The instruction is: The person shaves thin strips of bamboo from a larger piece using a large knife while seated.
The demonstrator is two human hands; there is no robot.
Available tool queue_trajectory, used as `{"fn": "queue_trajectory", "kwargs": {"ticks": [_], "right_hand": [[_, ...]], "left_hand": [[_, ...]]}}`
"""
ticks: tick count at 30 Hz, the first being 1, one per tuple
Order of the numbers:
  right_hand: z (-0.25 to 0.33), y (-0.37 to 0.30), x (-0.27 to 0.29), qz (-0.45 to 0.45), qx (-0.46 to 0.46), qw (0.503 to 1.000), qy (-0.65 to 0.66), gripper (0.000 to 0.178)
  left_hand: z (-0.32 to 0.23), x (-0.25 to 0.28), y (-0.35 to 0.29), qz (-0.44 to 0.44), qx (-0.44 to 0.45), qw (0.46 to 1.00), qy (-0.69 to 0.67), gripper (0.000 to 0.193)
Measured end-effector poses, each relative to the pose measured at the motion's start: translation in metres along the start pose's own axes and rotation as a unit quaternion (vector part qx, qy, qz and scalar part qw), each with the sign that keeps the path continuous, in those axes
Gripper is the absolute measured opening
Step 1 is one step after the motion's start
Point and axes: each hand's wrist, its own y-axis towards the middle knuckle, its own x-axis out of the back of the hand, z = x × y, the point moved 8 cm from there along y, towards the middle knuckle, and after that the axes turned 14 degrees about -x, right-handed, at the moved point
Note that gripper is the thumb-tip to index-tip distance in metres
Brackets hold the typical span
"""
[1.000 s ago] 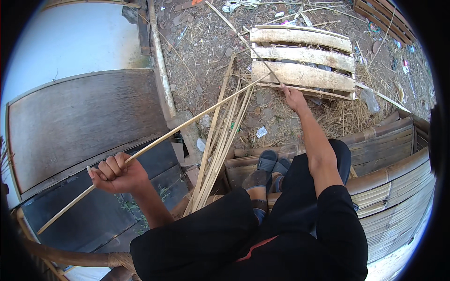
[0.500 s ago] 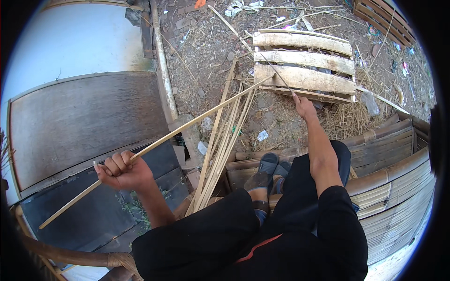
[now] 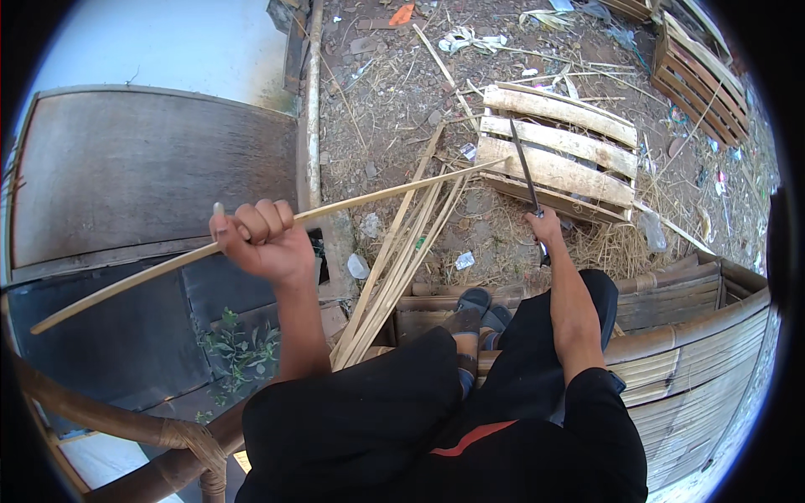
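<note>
Outdoors on littered dirt ground beside a wooden pallet (image 3: 558,155), the left hand (image 3: 262,239) is clamped around a long bamboo strip (image 3: 369,196), the right hand (image 3: 545,228) closed on a knife (image 3: 527,178), seemingly between shaving strokes.

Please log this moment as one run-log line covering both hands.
left hand: fist shut on bamboo strip | right hand: grips knife, blade pointing up over wooden pallet | bundle of strips leaning by knees
</note>
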Motion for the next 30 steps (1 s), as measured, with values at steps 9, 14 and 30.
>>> {"fn": "queue_trajectory", "kwargs": {"ticks": [9,14,30], "right_hand": [[0.041,-0.073,-0.022,0.115,0.047,0.985,0.123,0.026],[0.066,-0.129,-0.029,0.161,0.082,0.970,0.163,0.026],[0.007,-0.211,-0.011,0.327,-0.064,0.874,0.354,0.036]], "left_hand": [[-0.016,0.008,-0.006,-0.016,-0.011,0.998,0.059,0.038],[-0.004,0.017,-0.012,0.023,0.011,0.999,0.038,0.034],[0.145,-0.009,-0.093,0.213,0.162,0.924,0.272,0.043]]}}
